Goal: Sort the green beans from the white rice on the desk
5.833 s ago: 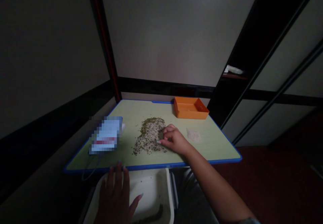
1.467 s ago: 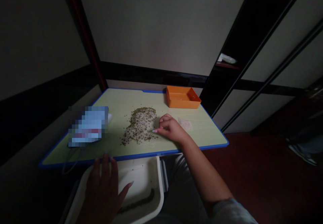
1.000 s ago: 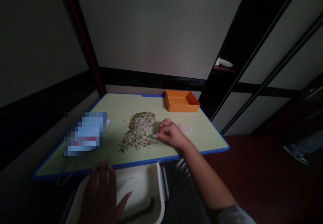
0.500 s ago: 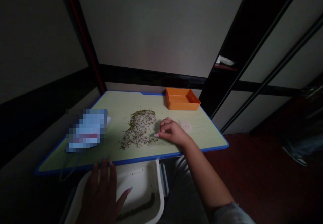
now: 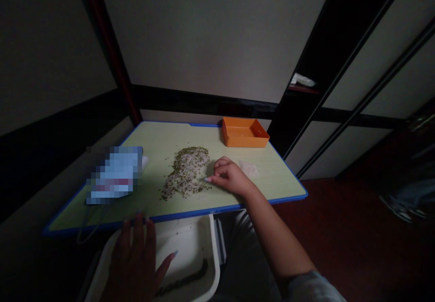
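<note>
A pile of white grains mixed with small dark green beans [image 5: 186, 170] lies spread on the pale table [image 5: 163, 134]. At its right edge is my right hand [image 5: 228, 175], thumb and fingers curled into a pinch low over the tabletop. Whatever the fingertips hold is too small to see. Just beyond the wrist sits a smaller heap of pale grains [image 5: 249, 169]. My left hand [image 5: 134, 256] is open with its fingers spread, above a white bin [image 5: 216, 275] and by the table's near edge. Dark bits lie along the bin's bottom.
An orange box [image 5: 246, 141] stands at the far right corner of the table. On the left lies a blurred light-blue packet or device [image 5: 115, 175] with a thin cord hanging over the edge. A person's shoes [image 5: 401, 209] show on the red floor at right.
The view has shifted slightly. My right hand keeps its pinch beside the pile, and my left hand stays spread over the bin.
</note>
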The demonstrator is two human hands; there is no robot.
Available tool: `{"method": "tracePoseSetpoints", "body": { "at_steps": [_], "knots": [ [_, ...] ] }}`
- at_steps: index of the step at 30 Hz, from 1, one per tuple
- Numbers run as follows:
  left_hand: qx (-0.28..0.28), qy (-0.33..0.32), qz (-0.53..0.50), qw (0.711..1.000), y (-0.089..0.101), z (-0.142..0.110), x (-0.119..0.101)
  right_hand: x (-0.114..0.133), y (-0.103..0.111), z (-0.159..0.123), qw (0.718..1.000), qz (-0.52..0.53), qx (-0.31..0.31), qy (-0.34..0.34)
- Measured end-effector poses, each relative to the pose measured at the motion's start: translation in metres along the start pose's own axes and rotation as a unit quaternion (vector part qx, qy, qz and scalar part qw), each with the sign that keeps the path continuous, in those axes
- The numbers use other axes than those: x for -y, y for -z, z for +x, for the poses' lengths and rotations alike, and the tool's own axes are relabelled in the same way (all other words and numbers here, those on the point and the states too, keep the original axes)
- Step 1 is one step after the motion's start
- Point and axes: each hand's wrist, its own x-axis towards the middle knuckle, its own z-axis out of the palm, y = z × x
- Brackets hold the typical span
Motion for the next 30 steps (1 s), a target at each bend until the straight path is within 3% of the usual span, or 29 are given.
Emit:
{"method": "tracePoseSetpoints", "body": {
  "at_steps": [7, 30],
  "knots": [
    [-0.008, -0.011, 0.017, 1.0, -0.0002, 0.0023, 0.0002, -0.0029, -0.0059, 0.0017, 1.0, 0.003, -0.002, 0.031],
    [-0.001, -0.011, 0.032, 0.999, 0.0051, 0.0047, -0.0037, 0.0028, -0.0069, 0.0044, 0.999, -0.002, -0.006, 0.039]
  ]
}}
